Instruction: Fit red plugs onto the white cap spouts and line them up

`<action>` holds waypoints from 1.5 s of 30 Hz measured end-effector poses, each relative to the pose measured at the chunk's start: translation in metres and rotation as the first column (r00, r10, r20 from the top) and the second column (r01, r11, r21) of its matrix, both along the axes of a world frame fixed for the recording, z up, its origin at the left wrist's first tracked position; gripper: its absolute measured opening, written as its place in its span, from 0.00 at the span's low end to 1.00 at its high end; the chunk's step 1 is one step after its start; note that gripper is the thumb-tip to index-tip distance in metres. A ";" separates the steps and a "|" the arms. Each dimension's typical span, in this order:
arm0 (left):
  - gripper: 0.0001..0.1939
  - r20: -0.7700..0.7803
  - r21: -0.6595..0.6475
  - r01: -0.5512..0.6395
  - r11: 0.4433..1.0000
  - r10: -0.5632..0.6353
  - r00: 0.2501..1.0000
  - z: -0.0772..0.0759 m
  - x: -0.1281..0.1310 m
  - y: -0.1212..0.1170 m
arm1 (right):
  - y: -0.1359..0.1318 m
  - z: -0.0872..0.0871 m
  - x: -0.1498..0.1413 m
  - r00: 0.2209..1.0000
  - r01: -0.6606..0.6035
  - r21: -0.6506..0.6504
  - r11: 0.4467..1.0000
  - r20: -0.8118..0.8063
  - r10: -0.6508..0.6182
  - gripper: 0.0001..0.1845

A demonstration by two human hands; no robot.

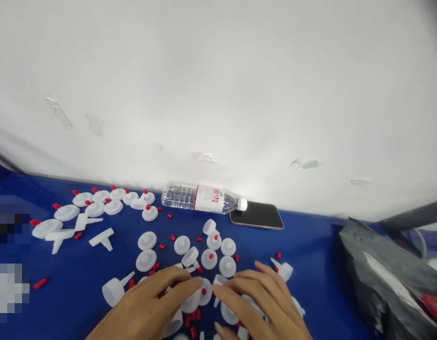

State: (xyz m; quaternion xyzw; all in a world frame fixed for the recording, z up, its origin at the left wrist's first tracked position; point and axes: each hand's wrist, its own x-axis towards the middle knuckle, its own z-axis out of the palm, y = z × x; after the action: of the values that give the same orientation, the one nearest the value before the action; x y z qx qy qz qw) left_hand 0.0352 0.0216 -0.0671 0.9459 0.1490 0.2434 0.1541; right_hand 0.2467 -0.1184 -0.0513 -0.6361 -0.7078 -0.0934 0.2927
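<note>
My left hand (151,300) reaches in from the bottom, palm down, fingers apart over white plastic nozzle caps. Its fingertips are beside a round nozzle cap (205,292) with a red tip; whether they touch it I cannot tell. My right hand (264,302) lies over more caps, fingers spread, thumb partly at the bottom edge. Between the hands are another white nozzle cap (228,312) and small red tip covers (193,315). A tilted nozzle cap (114,291) lies left of my left hand, another nozzle cap (285,271) beyond my right. Both hands hide some caps.
A clear water bottle (204,198) lies on the blue table (310,264) near the white wall (218,94), its cap end by a dark phone (257,215). Several red-tipped nozzle caps (94,209) sit back left. A grey plastic bag (388,274) stands at right.
</note>
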 end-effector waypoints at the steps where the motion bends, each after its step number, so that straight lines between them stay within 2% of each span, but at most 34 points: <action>1: 0.31 0.006 0.011 -0.011 1.000 0.011 1.000 0.002 0.000 0.000 | 0.007 0.000 -0.004 1.000 -0.022 0.014 1.000 -0.021 0.023 0.12; 5: 0.23 0.029 -0.008 -0.090 0.996 0.090 0.996 0.011 -0.001 0.001 | 0.033 -0.002 -0.014 0.989 -0.124 0.061 0.990 -0.079 0.129 0.06; 9: 0.17 0.063 -0.165 -0.198 0.966 0.211 0.975 0.023 -0.007 0.008 | 0.037 -0.001 -0.011 0.974 -0.158 0.060 0.986 -0.152 0.165 0.10; 12: 0.13 0.088 -0.224 -0.283 0.932 0.309 0.947 0.029 -0.014 0.015 | 0.030 0.003 -0.001 0.962 -0.159 -0.012 0.987 -0.226 0.153 0.10; 16: 0.09 0.054 -0.157 -0.362 0.919 0.374 0.926 0.026 -0.024 0.019 | 0.024 0.006 0.012 0.959 -0.184 -0.154 0.971 -0.245 0.143 0.05; 20: 0.10 -0.015 -0.099 -0.383 0.918 0.384 0.923 0.025 -0.026 0.023 | 0.025 0.006 0.018 0.962 -0.189 -0.222 0.957 -0.239 0.135 0.08; 25: 0.09 -0.053 -0.035 -0.322 0.946 0.320 0.946 0.034 -0.028 0.035 | 0.024 0.011 0.018 0.960 -0.197 -0.230 0.953 -0.245 0.140 0.09; 29: 0.10 -0.032 -0.076 -0.408 0.910 0.406 0.913 0.038 -0.033 0.040 | 0.025 0.014 0.020 0.964 -0.186 -0.249 0.950 -0.234 0.127 0.08; 36: 0.11 0.010 -0.181 -0.509 0.841 0.519 0.855 0.038 -0.040 0.042 | 0.029 0.013 0.023 0.972 -0.218 -0.163 0.962 -0.130 0.198 0.12; 40: 0.14 0.008 -0.212 -0.542 0.813 0.556 0.831 0.036 -0.041 0.045 | 0.028 0.012 0.025 0.970 -0.243 -0.175 0.954 -0.050 0.238 0.11; 45: 0.15 -0.004 -0.217 -0.574 0.790 0.587 0.810 0.034 -0.039 0.045 | 0.026 0.008 0.022 0.965 -0.261 -0.176 0.949 -0.056 0.255 0.09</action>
State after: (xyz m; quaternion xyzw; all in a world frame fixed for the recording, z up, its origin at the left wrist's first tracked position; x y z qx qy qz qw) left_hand -0.0039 0.0665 -0.0332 0.8249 0.4516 0.2918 0.1744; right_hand 0.2692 -0.0926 -0.0433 -0.5636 -0.7856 0.0212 0.2544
